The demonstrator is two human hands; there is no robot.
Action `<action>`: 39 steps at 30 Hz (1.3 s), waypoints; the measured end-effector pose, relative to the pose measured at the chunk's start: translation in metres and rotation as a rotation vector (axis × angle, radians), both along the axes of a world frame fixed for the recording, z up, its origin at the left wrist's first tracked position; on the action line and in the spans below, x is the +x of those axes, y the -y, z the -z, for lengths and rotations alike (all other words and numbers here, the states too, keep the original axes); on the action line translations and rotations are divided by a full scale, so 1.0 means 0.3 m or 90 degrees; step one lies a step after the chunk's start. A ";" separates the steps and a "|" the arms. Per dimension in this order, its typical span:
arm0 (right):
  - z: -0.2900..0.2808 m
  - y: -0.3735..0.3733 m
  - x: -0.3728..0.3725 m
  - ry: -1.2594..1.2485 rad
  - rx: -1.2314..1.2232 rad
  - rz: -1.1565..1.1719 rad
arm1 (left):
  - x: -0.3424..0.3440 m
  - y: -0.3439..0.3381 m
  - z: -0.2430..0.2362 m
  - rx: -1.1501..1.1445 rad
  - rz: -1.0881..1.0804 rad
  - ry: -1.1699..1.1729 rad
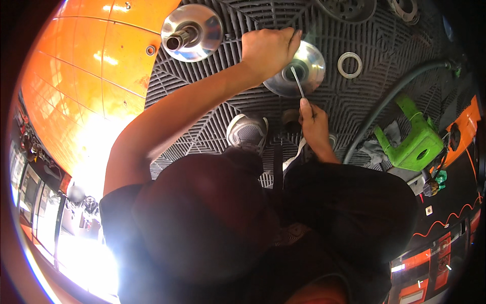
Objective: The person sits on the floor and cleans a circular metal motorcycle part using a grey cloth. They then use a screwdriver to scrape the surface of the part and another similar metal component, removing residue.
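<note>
A polished metal pulley disc [318, 70] lies on the dark ribbed mat, in front of my feet. My left hand [269, 50] is closed on its far left edge, with part of the fingers hidden. In my right hand [315, 124] is a screwdriver [297, 82], its slim metal shaft pointing away from me. The screwdriver's tip is over the dark round centre of the disc; whether it touches there I cannot tell. My fingers cover the handle. A second polished pulley disc [206, 25], with a tube standing up from its middle, rests to the left of my left hand.
A flat metal ring [350, 65] lies right of the disc. Beyond are a dark round drum [349, 7] and metal rings [405, 9]. A small bearing [150, 50] sits on the glossy orange surface [96, 61]. A thick hose [385, 101] curves past a green stand [415, 144] at right.
</note>
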State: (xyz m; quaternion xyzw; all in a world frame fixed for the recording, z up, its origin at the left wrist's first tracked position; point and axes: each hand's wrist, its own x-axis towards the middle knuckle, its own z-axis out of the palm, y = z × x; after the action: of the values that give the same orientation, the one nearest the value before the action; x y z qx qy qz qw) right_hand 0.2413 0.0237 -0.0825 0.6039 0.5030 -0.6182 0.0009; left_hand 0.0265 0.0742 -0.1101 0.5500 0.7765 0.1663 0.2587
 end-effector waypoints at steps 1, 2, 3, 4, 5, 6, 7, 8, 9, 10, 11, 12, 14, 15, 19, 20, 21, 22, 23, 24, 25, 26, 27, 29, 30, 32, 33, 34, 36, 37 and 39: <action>-0.001 -0.008 0.002 -0.008 -0.042 0.010 | -0.001 -0.001 0.003 -0.002 0.000 -0.006; -0.003 -0.016 0.007 -0.014 -0.085 0.019 | 0.000 -0.001 0.005 -0.001 -0.002 -0.003; -0.010 -0.022 0.007 -0.006 -0.125 0.029 | -0.001 0.000 0.006 -0.001 -0.003 0.001; -0.017 -0.031 0.006 0.003 -0.166 0.038 | -0.001 0.000 0.008 0.000 -0.005 0.004; -0.022 -0.039 0.000 0.009 -0.205 0.049 | -0.002 0.001 0.005 -0.004 -0.002 0.014; -0.024 -0.047 -0.001 -0.008 -0.237 0.053 | -0.003 0.002 0.009 -0.001 -0.002 0.011; -0.025 -0.055 0.000 -0.024 -0.269 0.056 | -0.003 0.002 0.013 0.002 -0.003 0.009; -0.025 -0.061 0.000 -0.042 -0.302 0.059 | -0.004 0.002 0.013 0.005 -0.004 0.005; -0.027 -0.064 0.000 -0.043 -0.347 0.070 | -0.005 0.003 0.012 0.004 -0.002 0.007; -0.027 -0.066 0.000 -0.044 -0.392 0.082 | -0.005 0.005 0.011 0.004 -0.001 0.009; -0.028 -0.068 -0.001 -0.045 -0.435 0.094 | -0.005 0.003 0.010 0.005 0.001 0.011; -0.031 -0.070 -0.006 -0.064 -0.454 0.107 | -0.006 0.002 0.012 0.010 0.002 0.010; -0.037 -0.070 -0.018 -0.102 -0.490 0.136 | -0.007 0.000 0.014 0.019 0.004 0.007; -0.034 -0.068 -0.013 -0.120 -0.526 0.145 | -0.007 0.001 0.015 0.022 0.006 0.007; -0.037 -0.079 -0.018 -0.101 -0.525 0.165 | -0.008 -0.012 0.008 0.021 -0.004 0.013; -0.042 -0.086 -0.026 -0.073 -0.488 0.165 | -0.008 -0.021 0.004 0.019 -0.012 0.015; -0.032 -0.073 -0.018 -0.050 -0.370 0.124 | -0.006 -0.022 0.001 0.006 -0.026 0.026; -0.012 -0.048 0.002 -0.027 -0.253 0.084 | -0.003 -0.018 -0.003 -0.006 -0.040 0.038; -0.010 -0.043 0.005 -0.003 -0.134 0.046 | 0.001 -0.019 -0.008 -0.019 -0.052 0.051; -0.013 -0.053 0.014 0.046 -0.033 -0.021 | 0.001 -0.020 -0.013 -0.018 -0.067 0.046; -0.022 -0.073 0.026 0.095 0.068 -0.088 | 0.001 -0.023 -0.018 -0.017 -0.083 0.041; -0.050 -0.096 0.025 0.145 0.166 -0.157 | 0.009 -0.017 -0.022 -0.020 -0.100 0.038; -0.104 -0.149 0.005 0.192 0.077 -0.178 | 0.013 -0.011 -0.022 -0.035 -0.125 0.047; -0.120 -0.161 0.015 0.196 0.120 -0.188 | 0.013 0.013 -0.048 -0.096 -0.144 0.069; -0.125 -0.169 0.018 0.198 0.143 -0.191 | 0.007 0.025 -0.066 -0.125 -0.151 0.079; -0.145 -0.197 0.029 0.186 0.175 -0.216 | -0.001 0.059 -0.096 -0.191 -0.141 0.100; -0.156 -0.213 0.036 0.178 0.190 -0.229 | -0.002 0.078 -0.109 -0.214 -0.141 0.113; -0.156 -0.230 0.043 0.169 0.177 -0.244 | -0.005 0.102 -0.120 -0.238 -0.147 0.119; -0.143 -0.259 0.062 0.152 0.149 -0.275 | -0.033 0.127 -0.129 -0.255 -0.092 0.091; -0.136 -0.270 0.078 0.122 0.193 -0.280 | -0.056 0.119 -0.126 -0.265 -0.074 0.096; -0.124 -0.290 0.106 0.096 0.259 -0.287 | -0.077 0.072 -0.133 -0.175 -0.054 0.028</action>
State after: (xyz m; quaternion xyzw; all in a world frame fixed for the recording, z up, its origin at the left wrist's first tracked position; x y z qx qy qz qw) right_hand 0.2732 0.1106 -0.0452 0.5089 0.7362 -0.4428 0.0547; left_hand 0.0035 0.0524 -0.0703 0.4725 0.8086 0.0813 0.3411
